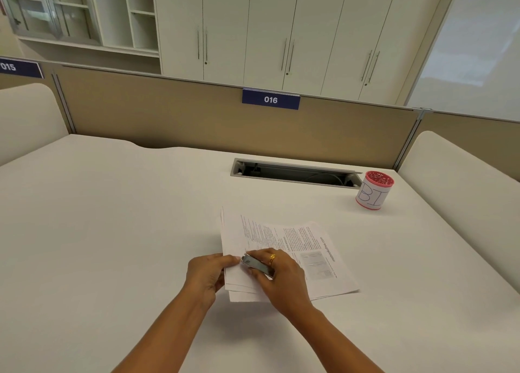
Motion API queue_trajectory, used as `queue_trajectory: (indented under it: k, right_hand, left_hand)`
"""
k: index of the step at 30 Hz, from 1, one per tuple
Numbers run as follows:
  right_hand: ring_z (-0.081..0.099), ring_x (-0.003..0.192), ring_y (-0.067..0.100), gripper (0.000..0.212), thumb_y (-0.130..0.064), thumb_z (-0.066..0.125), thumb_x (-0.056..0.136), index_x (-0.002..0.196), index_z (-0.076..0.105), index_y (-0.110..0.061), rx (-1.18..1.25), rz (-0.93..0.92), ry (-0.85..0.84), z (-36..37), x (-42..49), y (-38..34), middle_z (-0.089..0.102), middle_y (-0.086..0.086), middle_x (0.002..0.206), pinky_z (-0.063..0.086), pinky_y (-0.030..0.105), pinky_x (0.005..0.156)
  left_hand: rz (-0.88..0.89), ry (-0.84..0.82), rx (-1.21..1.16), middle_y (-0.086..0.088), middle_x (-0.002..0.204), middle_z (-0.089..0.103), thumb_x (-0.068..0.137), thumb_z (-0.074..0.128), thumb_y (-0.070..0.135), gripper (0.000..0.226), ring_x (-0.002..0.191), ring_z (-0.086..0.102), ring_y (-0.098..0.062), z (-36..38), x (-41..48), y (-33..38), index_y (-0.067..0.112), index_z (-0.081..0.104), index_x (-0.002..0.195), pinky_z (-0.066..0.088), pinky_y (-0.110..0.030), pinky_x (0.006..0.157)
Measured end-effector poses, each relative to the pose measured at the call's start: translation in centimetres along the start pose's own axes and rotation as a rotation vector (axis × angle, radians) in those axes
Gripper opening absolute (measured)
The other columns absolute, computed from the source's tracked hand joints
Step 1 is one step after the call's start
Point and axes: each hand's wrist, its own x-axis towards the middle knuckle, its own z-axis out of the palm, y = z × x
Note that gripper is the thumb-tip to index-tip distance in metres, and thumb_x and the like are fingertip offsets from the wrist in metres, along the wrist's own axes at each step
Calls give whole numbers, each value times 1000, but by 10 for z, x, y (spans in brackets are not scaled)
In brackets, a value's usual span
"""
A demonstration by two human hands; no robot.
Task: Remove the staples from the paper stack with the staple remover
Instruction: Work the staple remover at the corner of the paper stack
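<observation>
1. The right hand (277,274) covers most of the staple remover (256,265); its tip meets the paper stack (284,248) where any staple is too small to make out.
2. The stack's printed text is too fine to read.
3. The label (19,68) at left is cut by the frame edge.
4. Both forearms run off the bottom edge.

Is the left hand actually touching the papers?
Touching. In the head view, the left hand pinches the near left edge of the paper stack, its fingers overlapping the sheets beside the staple remover held in the right hand.
</observation>
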Motion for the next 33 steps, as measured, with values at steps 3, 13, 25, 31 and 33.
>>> queue_trajectory:
  k: [3,13,25,31,33]
  right_hand:
    - [57,100,5,28,-39,60,86,114,64,-33,-1,-10,-2,-1,0,0,66,-13,112,42,17,80]
    - [57,98,8,28,-37,61,85,113,65,-33,-67,-55,-30,-6,1,-4,67,-11,110,37,12,76]
    - [56,95,10,28,-39,61,85,111,67,-31,-58,-121,-42,-5,2,-11,68,-9,108,37,15,73]
    - [56,97,9,30,-40,60,86,114,65,-31,-26,-110,-42,-4,3,-10,68,-8,111,38,16,76]
    - [57,97,10,30,-41,60,86,114,65,-31,-17,-117,-38,-4,3,-11,68,-7,111,39,16,76]
  left_hand:
    - [-6,10,8,-13,70,66,69,70,-10,13,62,63,-27,0,1,-1,1,64,65,52,-27,49]
    - [32,13,4,-12,73,67,74,72,-1,12,65,64,-27,-1,0,0,4,63,68,53,-29,50]
    - [278,101,297,-10,65,65,74,75,10,20,67,62,-33,-2,-9,3,9,63,57,54,-37,67]
    - [297,136,297,-11,62,63,74,75,11,22,61,58,-31,1,-8,1,9,63,55,48,-29,57]
    - [298,152,295,-10,62,62,75,74,12,24,59,57,-29,3,-8,1,11,62,54,47,-28,57]
